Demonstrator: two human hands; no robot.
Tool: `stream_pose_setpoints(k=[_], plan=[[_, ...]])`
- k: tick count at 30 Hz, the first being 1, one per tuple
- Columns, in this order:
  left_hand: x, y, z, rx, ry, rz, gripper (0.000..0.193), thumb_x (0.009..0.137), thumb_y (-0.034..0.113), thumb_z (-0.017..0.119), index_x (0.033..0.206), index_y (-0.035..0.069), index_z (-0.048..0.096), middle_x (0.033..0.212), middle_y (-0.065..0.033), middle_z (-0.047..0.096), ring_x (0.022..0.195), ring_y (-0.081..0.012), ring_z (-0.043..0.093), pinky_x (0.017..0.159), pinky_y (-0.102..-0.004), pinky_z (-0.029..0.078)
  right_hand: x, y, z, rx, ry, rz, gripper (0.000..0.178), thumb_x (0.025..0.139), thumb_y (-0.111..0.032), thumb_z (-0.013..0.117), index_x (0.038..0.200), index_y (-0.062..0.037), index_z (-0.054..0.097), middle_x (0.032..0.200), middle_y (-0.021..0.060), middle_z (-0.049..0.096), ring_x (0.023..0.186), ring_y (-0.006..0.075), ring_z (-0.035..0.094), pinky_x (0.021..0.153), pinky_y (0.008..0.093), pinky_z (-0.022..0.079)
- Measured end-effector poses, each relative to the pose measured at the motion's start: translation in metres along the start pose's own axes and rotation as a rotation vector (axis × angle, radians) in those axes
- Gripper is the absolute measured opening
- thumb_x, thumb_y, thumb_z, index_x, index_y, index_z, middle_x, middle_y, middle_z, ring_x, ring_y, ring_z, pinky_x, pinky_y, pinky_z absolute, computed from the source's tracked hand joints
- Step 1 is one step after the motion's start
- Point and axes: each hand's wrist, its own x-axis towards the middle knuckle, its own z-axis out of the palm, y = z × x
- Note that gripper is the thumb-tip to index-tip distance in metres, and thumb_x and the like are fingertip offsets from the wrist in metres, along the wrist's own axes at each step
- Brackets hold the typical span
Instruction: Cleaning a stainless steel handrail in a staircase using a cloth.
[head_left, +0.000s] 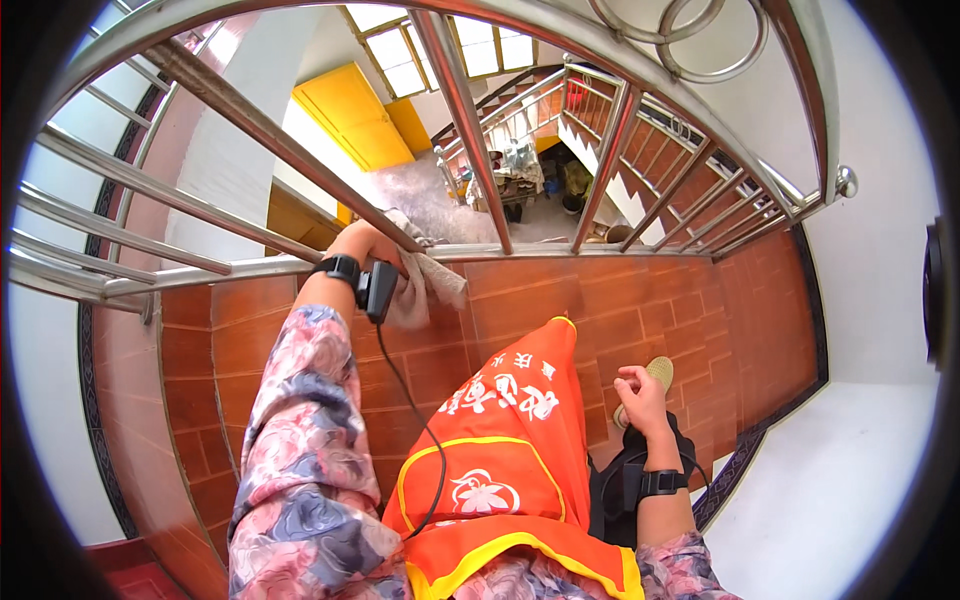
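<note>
So our left hand grips a grey rag, pressing it against the steel railing for contact. Our right hand hangs loosely curled, holding nothing.

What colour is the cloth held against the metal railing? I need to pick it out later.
Pale beige-grey cloth, in the left hand; head view.

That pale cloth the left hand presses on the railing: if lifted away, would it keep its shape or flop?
The cloth would probably flop: it already hangs in loose folds below the left hand. It looks thin, so likely light. Bunched against the railing, it seems unlikely to slip from the grip.
</note>
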Motion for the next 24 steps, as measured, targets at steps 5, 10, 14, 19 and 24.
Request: stream_pose_setpoints(k=[5, 10, 14, 19, 24], plan=[[0.034, -0.032, 0.030, 0.121, 0.331, -0.006, 0.049, 0.058, 0.038, 0.073, 0.101, 0.016, 0.065, 0.099, -0.0133, 0.064, 0.089, -0.0278, 0.062, 0.073, -0.0379, 0.050, -0.009, 0.008, -0.004, -0.083, 0.077, -0.109, 0.021, 0.079, -0.014, 0.064, 0.094, -0.0001, 0.059, 0.072, 0.0076, 0.061, 0.066, 0.0137, 0.057, 0.061, 0.0271, 0.046], [-0.024, 0.014, 0.038, 0.552, 0.593, 0.026, 0.047, 0.064, 0.039, 0.067, 0.098, 0.006, 0.066, 0.107, -0.0123, 0.059, 0.106, -0.0250, 0.051, 0.095, -0.0422, 0.033, -0.020, 0.000, -0.022, 0.091, 0.167, -0.127, 0.016, 0.079, -0.010, 0.061, 0.090, 0.0010, 0.060, 0.071, 0.0058, 0.061, 0.064, 0.0122, 0.057, 0.060, 0.0256, 0.046], [-0.017, 0.010, 0.065, 0.862, 0.661, -0.060, 0.031, 0.074, 0.029, 0.058, 0.096, 0.009, 0.067, 0.096, -0.0079, 0.061, 0.100, -0.0236, 0.053, 0.090, -0.0520, 0.030, -0.030, 0.004, -0.033, 0.066, 0.125, -0.105, 0.015, 0.078, -0.008, 0.060, 0.090, 0.0011, 0.060, 0.067, 0.0048, 0.061, 0.062, 0.0108, 0.058, 0.057, 0.0243, 0.046], [-0.050, 0.041, 0.067, 0.888, 0.511, -0.109, 0.023, 0.078, 0.023, 0.053, 0.091, 0.013, 0.069, 0.087, -0.0043, 0.065, 0.088, -0.0244, 0.060, 0.078, -0.0466, 0.038, -0.037, -0.038, -0.025, 0.068, 0.025, -0.145, 0.018, 0.078, -0.010, 0.062, 0.091, 0.0019, 0.060, 0.072, 0.0058, 0.061, 0.064, 0.0108, 0.057, 0.060, 0.0249, 0.046], [-0.038, 0.055, 0.095, 0.735, 0.742, 0.154, 0.021, 0.074, 0.023, 0.054, 0.083, 0.010, 0.068, 0.091, -0.0092, 0.063, 0.099, -0.0281, 0.053, 0.078, -0.0356, 0.037, 0.007, -0.043, -0.001, 0.415, -0.109, -0.092, 0.017, 0.081, -0.010, 0.062, 0.094, 0.0017, 0.060, 0.071, 0.0034, 0.062, 0.068, 0.0084, 0.058, 0.062, 0.0236, 0.048]])
